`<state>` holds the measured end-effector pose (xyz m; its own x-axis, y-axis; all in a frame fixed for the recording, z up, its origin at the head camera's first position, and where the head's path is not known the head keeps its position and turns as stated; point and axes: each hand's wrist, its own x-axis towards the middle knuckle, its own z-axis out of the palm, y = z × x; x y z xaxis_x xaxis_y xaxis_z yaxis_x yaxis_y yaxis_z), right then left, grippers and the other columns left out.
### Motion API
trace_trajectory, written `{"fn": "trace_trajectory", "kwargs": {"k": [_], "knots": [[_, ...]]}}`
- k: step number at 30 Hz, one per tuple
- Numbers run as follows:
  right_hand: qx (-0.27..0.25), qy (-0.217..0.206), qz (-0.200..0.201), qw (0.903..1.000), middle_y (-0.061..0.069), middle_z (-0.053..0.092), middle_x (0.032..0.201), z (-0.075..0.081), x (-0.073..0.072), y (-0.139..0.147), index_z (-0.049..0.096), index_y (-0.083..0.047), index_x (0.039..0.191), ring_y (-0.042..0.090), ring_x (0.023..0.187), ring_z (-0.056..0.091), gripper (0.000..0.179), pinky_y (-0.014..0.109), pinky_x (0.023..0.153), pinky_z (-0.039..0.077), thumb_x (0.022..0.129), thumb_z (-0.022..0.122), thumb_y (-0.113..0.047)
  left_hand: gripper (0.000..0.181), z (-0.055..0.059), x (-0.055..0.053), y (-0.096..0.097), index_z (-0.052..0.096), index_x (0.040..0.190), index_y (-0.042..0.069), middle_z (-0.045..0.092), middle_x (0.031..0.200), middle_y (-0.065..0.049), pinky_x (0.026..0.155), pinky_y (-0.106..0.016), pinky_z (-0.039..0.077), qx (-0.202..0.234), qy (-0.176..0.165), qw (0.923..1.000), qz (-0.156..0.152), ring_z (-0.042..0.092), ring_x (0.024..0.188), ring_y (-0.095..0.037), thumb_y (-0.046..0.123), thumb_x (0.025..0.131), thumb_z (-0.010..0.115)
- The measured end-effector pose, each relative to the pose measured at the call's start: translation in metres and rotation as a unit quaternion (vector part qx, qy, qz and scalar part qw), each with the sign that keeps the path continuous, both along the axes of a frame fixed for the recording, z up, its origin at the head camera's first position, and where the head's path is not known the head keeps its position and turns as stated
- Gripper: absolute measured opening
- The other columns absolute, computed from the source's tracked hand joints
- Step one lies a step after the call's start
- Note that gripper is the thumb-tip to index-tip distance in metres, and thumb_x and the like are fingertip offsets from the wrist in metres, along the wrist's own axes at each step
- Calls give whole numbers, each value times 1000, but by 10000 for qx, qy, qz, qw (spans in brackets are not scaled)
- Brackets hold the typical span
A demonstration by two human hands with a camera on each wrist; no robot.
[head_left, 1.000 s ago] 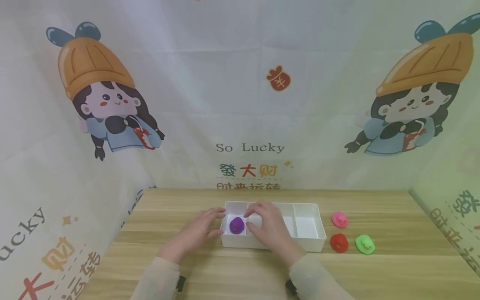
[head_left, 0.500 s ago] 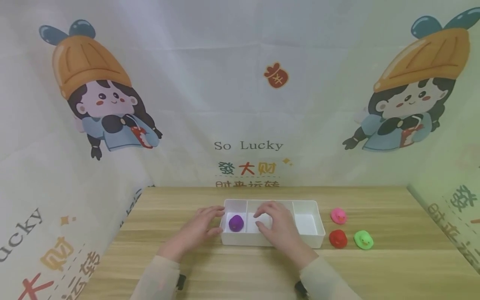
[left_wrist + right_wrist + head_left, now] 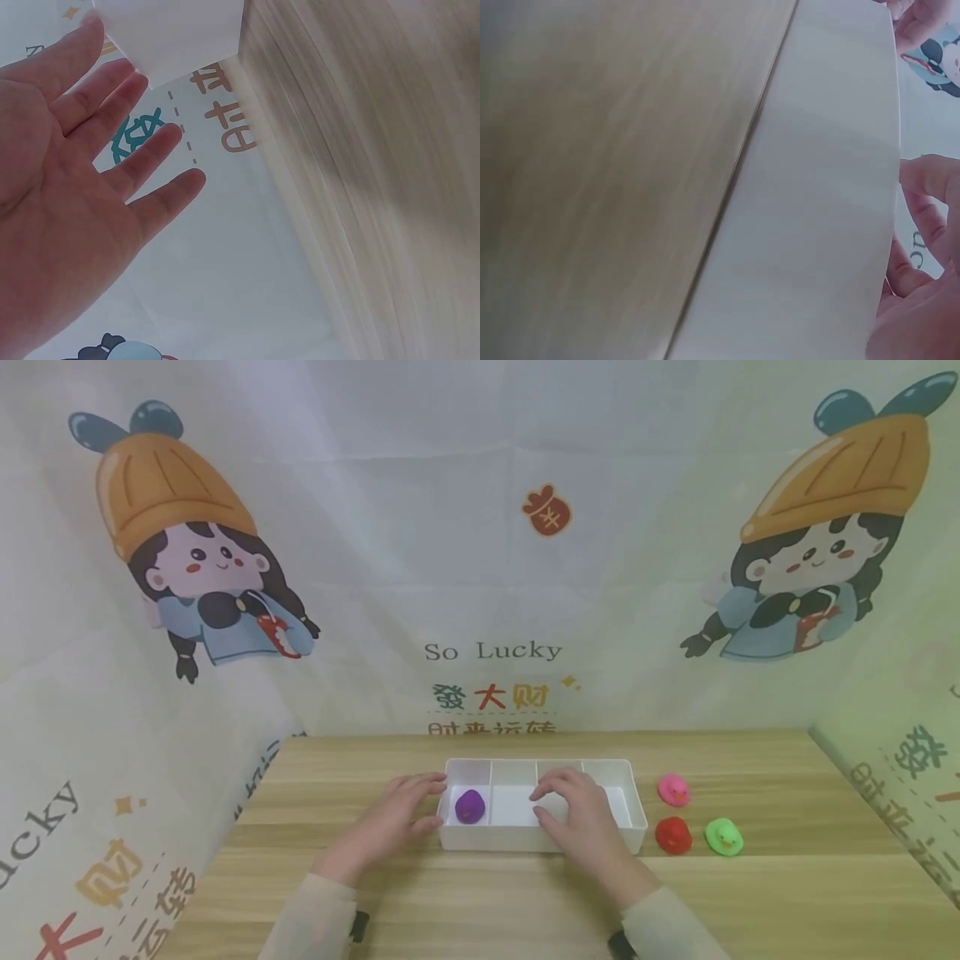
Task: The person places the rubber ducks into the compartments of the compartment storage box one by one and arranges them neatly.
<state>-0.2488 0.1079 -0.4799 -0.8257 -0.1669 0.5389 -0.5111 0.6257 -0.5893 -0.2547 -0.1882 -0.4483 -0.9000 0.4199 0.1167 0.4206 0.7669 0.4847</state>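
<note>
A long white box (image 3: 480, 838) with several compartments stands on the wooden table. In its leftmost compartment lies a purple toy duck (image 3: 470, 807). My left hand (image 3: 397, 814) is at the box's left end, fingertips right at the rim; in the left wrist view its fingers (image 3: 169, 195) are spread and straight beside the white wall. Over the compartments right of the middle hovers my right hand (image 3: 581, 818), thumb and fingers apart with nothing between them. The right wrist view has that hand (image 3: 930, 247) just beyond the box's long front wall (image 3: 810, 187).
Right of the box sit three toy ducks: a pink one (image 3: 674, 790) at the back, a red one (image 3: 673, 835) close to the box corner, and a green one (image 3: 723, 837) farther right. A printed cloth (image 3: 480, 568) hangs behind the table (image 3: 375, 893) and along its sides.
My right hand has moved rightward along the box, away from the purple duck's compartment. The left hand has stayed at the left end, and the ducks lie where they were.
</note>
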Motion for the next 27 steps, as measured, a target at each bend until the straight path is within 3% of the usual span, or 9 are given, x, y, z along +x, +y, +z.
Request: {"fn": "trace_trajectory", "kwargs": {"k": [9,18,27], "knots": [[87,-10,0,10000,2,72,110,7,7,13,73,-18,91,29,110,65,20,54,98,51,81,83,-3,51,1,0,-2,56,143,0,48,158,-15,125,-59,32,-10,-37,10000,-40,40,148,-40,15,96,72],[303,-215,-106,9993,3,72,112,21,15,29,74,-18,93,32,115,63,19,59,103,48,83,83,-6,54,2,0,-1,55,145,2,46,161,-10,126,-58,30,-51,-141,9999,57,38,150,-38,18,97,72],[465,-291,-5,9985,0,71,110,22,24,48,73,-18,99,27,114,65,21,54,103,51,84,83,-6,52,1,1,-1,55,144,0,47,160,-14,126,-58,29,-54,-118,9999,-26,38,150,-40,17,98,70]]}}
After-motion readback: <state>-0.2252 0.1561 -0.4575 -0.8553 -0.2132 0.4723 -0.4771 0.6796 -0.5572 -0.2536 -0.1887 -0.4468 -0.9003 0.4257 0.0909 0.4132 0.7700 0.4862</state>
